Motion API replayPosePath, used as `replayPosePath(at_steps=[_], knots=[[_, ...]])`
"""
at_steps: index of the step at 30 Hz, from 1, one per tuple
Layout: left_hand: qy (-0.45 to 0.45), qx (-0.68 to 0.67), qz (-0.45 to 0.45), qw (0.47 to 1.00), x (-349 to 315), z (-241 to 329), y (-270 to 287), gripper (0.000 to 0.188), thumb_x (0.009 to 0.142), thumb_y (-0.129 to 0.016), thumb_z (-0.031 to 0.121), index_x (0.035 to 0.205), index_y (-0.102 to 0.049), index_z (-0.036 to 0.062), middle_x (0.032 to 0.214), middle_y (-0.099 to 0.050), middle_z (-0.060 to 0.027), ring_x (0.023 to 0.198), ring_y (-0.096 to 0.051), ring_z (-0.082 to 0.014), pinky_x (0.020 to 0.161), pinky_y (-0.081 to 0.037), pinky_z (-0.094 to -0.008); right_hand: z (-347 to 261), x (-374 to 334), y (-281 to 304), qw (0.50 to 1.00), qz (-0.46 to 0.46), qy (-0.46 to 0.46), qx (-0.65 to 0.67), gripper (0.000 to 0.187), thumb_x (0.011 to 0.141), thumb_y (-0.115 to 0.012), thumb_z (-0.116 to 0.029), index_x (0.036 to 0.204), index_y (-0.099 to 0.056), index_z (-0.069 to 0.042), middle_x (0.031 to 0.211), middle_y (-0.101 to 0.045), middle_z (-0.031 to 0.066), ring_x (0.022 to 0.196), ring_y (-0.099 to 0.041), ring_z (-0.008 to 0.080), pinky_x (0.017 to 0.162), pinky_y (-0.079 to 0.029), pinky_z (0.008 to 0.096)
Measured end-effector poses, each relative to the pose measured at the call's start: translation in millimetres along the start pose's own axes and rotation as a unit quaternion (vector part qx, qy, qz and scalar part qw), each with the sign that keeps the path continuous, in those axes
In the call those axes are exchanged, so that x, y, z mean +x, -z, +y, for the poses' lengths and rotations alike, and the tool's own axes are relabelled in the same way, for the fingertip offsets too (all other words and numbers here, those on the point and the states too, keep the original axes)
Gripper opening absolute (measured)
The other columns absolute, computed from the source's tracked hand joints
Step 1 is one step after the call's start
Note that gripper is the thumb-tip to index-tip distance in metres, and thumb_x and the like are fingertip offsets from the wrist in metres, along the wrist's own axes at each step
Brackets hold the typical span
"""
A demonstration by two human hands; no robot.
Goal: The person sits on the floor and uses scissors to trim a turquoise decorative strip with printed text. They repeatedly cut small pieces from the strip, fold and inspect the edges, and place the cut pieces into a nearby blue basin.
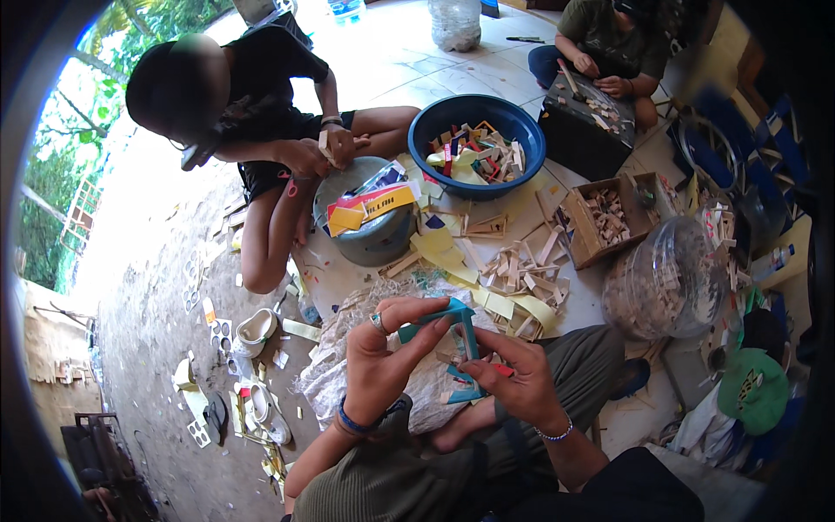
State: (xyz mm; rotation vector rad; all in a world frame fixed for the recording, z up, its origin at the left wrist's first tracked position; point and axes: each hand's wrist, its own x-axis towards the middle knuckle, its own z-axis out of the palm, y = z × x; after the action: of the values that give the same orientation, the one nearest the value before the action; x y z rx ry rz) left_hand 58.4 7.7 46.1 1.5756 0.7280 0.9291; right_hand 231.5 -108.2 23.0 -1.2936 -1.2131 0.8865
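My left hand (387, 352), with a ring and a dark blue bracelet, pinches a teal L-shaped piece (471, 337) at its upper corner. The piece looks like wood strips covered in teal sheet; its exact kind is unclear. Fingers of my right hand (524, 380), which wears a beaded bracelet, are closed around its lower part. Something small and red (502, 370) shows at the right fingertips; I cannot tell whether it is held. Below the hands, more teal pieces (465, 394) lie on a whitish woven sack (335, 344) over my lap.
Ahead stand a blue basin (417, 157) of wood pieces and a grey bucket (370, 245) topped with coloured sheets. Wood strips (531, 274) pile beyond my knee. To the right are a wooden box (591, 244) and a clear container (665, 283). Two other people sit working farther off.
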Motion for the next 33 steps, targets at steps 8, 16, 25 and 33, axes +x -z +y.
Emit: replayPosePath(at_steps=[8,16,25,33], knots=[[-0.077,0.175,0.010,0.982,5,5,2,0.034,0.083,-0.083,0.003,0.116,-0.079,0.0113,0.107,-0.076,-0.0099,0.099,-0.071,-0.0239,0.088,-0.055,-0.0342,-7,-1,6,1.000,0.004,-0.008,0.014,0.046,0.089,-0.078,-0.011,0.130,-0.067,0.007,0.100,-0.077,0.0119,0.087,-0.072,0.0134,0.078,-0.058,0.0285],[-0.192,0.306,0.022,0.932,10,8,1,0.033,0.079,-0.084,0.003,0.110,-0.081,0.0114,0.099,-0.076,-0.0068,0.094,-0.070,-0.0246,0.080,-0.056,-0.0357,-8,-4,2,0.948,-0.011,-0.192,0.255,0.043,0.097,-0.074,-0.018,0.130,-0.065,0.007,0.102,-0.074,0.0084,0.087,-0.068,0.0100,0.081,-0.056,0.0270],[-0.095,0.295,-0.006,0.951,9,8,-1,0.025,0.085,-0.080,0.002,0.109,-0.080,0.0072,0.093,-0.075,-0.0105,0.085,-0.071,-0.0264,0.076,-0.055,-0.0355,2,3,7,0.908,-0.019,-0.226,0.352,0.050,0.106,-0.062,-0.036,0.130,-0.064,0.008,0.095,-0.071,0.0056,0.080,-0.065,0.0083,0.081,-0.056,0.0262],[0.157,0.068,-0.053,0.984,2,-5,3,0.021,0.096,-0.075,0.011,0.113,-0.075,-0.0010,0.105,-0.077,-0.0091,0.093,-0.073,-0.0132,0.082,-0.056,-0.0278,1,8,9,0.908,0.020,-0.238,0.344,0.064,0.109,-0.048,-0.051,0.132,-0.061,0.007,0.083,-0.066,0.0034,0.071,-0.062,0.0080,0.072,-0.052,0.0236]])
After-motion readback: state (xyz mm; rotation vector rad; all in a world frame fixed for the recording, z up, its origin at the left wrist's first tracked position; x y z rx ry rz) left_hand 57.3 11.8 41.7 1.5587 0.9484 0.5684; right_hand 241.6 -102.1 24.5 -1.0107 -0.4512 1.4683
